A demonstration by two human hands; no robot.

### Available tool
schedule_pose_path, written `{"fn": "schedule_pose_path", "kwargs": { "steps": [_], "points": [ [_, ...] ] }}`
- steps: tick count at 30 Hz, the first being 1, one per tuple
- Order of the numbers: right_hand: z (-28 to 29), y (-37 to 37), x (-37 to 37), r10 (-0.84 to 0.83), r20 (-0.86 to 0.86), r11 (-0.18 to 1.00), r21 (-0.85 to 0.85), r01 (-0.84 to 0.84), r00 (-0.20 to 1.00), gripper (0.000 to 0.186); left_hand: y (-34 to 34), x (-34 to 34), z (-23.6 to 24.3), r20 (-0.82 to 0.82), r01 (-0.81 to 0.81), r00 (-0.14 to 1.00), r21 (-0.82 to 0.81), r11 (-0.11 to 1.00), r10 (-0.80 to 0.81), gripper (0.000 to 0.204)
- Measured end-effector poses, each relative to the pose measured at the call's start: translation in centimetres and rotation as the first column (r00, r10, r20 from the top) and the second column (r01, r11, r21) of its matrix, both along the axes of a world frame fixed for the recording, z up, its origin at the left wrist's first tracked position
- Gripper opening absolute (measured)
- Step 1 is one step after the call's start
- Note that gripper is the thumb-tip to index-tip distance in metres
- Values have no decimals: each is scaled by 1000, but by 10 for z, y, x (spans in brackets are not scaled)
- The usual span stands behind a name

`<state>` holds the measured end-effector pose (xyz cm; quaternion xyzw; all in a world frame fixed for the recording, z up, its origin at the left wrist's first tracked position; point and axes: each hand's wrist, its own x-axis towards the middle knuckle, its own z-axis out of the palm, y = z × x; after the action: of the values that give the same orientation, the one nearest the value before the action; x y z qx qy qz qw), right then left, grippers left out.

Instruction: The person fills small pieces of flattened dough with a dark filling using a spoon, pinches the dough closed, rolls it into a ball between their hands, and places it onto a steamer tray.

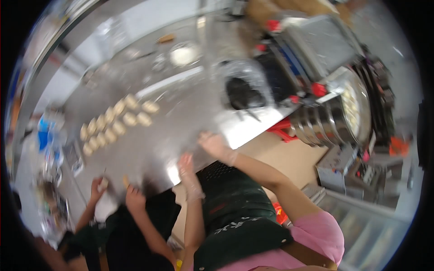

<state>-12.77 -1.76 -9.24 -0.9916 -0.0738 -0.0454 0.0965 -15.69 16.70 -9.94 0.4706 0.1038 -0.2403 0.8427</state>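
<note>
Both my hands wear clear gloves. My left hand (186,168) is at the near edge of the steel table (176,108), fingers stretched out and holding nothing visible. My right hand (212,144) is just right of it, over the steel surface, fingers loosely apart with nothing visible in them. Two rows of pale dough pieces (115,126) lie to the upper left. Beside me on the left, a co-worker's hand (97,189) holds a small pale lump, and their other hand (135,196) a small tan item, blurred.
A bag (244,92) of dark material and a bowl of white powder (184,53) are farther back. Metal trays (318,43) and stacked steamers (323,119), the top one holding pale pieces, stand at the right. A red stool (282,131) is under the table's edge, a clear-lidded cabinet (357,230) lower right.
</note>
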Motion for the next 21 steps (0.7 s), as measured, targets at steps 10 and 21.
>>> {"fn": "schedule_pose_path", "kwargs": {
  "steps": [10, 21],
  "points": [
    [142, -137, -126, -260, -484, 239, 806, 542, 835, 47, -26, 9, 34, -15, 68, 998, 149, 987, -66, 76],
    [297, -490, -306, -932, -92, 291, 388, 874, 351, 42, -130, -2, 48, -119, 3, 993, 188, 982, 20, 75]
  ]
}}
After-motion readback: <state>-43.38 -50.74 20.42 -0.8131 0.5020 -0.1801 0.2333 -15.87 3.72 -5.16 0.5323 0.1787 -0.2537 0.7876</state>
